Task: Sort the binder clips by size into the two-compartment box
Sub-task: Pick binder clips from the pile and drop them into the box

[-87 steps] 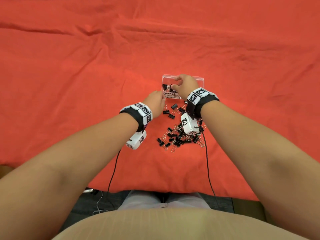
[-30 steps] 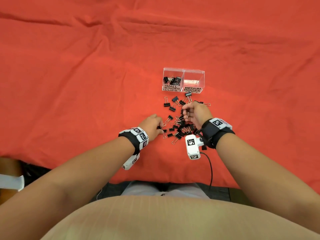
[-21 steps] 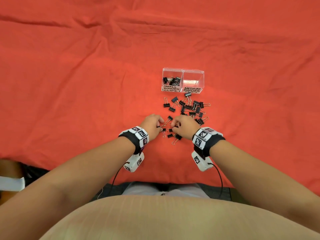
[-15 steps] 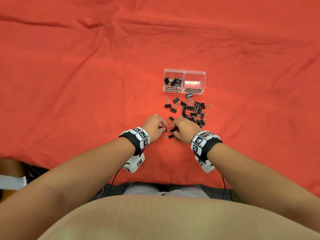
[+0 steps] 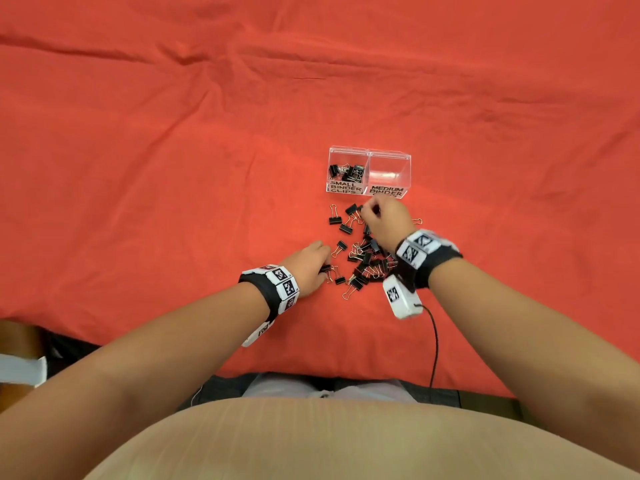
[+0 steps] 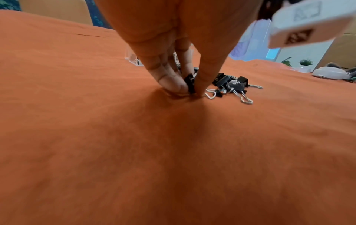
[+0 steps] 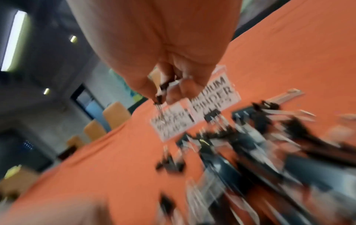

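Just before the clear two-compartment plastic box (image 5: pixel 369 157), the right hand (image 5: pixel 384 220), up from the pile, carries a pinched small black binder clip (image 7: pixel 159 97) boxward, while the left hand (image 5: pixel 308 265) pinches another black clip (image 6: pixel 190 83) on the red cloth (image 5: pixel 173 168).

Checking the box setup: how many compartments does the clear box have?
2: the left compartment, labelled small, holds black clips; the right compartment, labelled medium, shows no clips.

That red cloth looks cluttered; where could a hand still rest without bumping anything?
The red cloth lies bare left of the box, beyond it, and right of the right hand. Loose clips crowd the strip between box and left hand.
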Tool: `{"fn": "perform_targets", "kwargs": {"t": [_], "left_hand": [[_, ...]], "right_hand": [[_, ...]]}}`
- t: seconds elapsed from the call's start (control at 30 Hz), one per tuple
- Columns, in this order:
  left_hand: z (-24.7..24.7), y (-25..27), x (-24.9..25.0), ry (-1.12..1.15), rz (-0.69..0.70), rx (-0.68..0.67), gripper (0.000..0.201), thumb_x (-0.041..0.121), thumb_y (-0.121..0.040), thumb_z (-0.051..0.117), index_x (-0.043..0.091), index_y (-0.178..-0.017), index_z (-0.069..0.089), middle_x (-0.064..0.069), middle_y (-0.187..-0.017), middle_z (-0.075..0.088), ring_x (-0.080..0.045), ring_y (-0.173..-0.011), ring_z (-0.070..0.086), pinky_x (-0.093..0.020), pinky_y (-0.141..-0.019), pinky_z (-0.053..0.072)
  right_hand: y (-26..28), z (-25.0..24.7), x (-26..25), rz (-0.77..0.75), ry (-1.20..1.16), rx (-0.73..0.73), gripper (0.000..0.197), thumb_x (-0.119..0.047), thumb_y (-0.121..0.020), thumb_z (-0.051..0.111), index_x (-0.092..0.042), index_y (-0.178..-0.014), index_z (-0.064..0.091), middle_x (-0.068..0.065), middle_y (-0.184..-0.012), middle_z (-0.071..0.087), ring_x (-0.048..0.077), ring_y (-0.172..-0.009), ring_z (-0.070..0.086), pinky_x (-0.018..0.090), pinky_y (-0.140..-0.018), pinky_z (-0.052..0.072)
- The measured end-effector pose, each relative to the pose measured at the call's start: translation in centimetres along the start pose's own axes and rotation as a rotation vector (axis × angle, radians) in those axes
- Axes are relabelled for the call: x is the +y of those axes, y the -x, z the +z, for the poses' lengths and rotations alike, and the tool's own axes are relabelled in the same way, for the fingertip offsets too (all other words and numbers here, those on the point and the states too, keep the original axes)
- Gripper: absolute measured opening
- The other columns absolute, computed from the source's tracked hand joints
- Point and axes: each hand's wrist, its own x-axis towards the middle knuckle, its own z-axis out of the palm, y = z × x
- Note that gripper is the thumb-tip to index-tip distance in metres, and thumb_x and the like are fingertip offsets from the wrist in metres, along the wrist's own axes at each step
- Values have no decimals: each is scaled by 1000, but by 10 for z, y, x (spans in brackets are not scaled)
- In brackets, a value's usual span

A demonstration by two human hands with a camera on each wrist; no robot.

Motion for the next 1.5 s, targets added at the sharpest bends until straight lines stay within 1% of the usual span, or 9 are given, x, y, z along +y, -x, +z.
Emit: {"fn": "perform_targets", "kwargs": {"t": [0.23,0.37,0.53,0.77,0.97,1.13,1.23,1.37,1.5], "left_hand": [[-3,5,3,20,12,7,11,13,-85,55,14,-95,54,-3,-103,60,-24,-93,58,-35,-75,48],[-1,5,4,74,6,-12,22,10,-83,53,17,-103,55,0,-103,61,-22,-94,59,-33,-78,47],[1,2,6,-3,52,-54,28,8,-86,49,15,-112,58,-3,-114,56,-25,-101,58,-34,-81,47],[-3,3,6,-34,90,-66,14,9,-82,54,9,-95,53,-8,-106,54,-30,-90,56,-42,-76,48],[-14,0,1,-11,137,-83,6,7,-78,57,9,-83,56,-4,-83,58,-20,-75,48,-33,-68,40],[-57,-27,3,273,-55,272,9,7,-82,63,14,-86,60,4,-74,56,-11,-63,48,-22,-60,38],[-86,-57,11,361,-145,409,12,8,-85,62,17,-88,57,5,-81,58,-8,-68,50,-14,-59,40],[-111,-95,24,345,-202,485,15,2,-83,60,17,-88,57,0,-85,58,-14,-72,51,-15,-56,40],[-116,-114,28,296,-278,467,16,7,-85,64,19,-87,56,-6,-98,63,-17,-78,54,-27,-72,52]], "right_hand": [[-74,-27,-37,110,-17,41,23,-10,-93,45,-14,-72,50,6,-69,54,16,-59,54,21,-45,39],[-79,-26,-46,37,136,23,22,-18,-93,52,-7,-110,61,12,-108,67,25,-88,66,35,-72,54],[-48,-13,-31,-80,143,25,26,-9,-91,52,-11,-116,60,5,-109,64,9,-68,57,12,-54,42],[5,42,19,-244,400,-309,36,-14,-85,57,-11,-121,57,6,-121,51,24,-116,50,40,-95,47],[8,53,27,-295,381,-281,26,-10,-85,57,-6,-111,62,10,-114,51,28,-112,51,45,-90,48],[11,44,29,-292,218,-194,8,-4,-82,57,-6,-89,59,3,-93,54,21,-91,51,32,-81,45],[15,32,31,-127,20,-90,12,-5,-85,56,-12,-93,61,-12,-74,48,9,-68,46,20,-64,40],[21,14,36,94,-283,-97,24,-7,-91,52,-16,-110,63,-6,-80,58,8,-66,52,22,-65,48],[22,6,36,288,-611,-191,20,-6,-93,43,-10,-91,63,1,-92,62,13,-66,58,22,-55,47]]}}
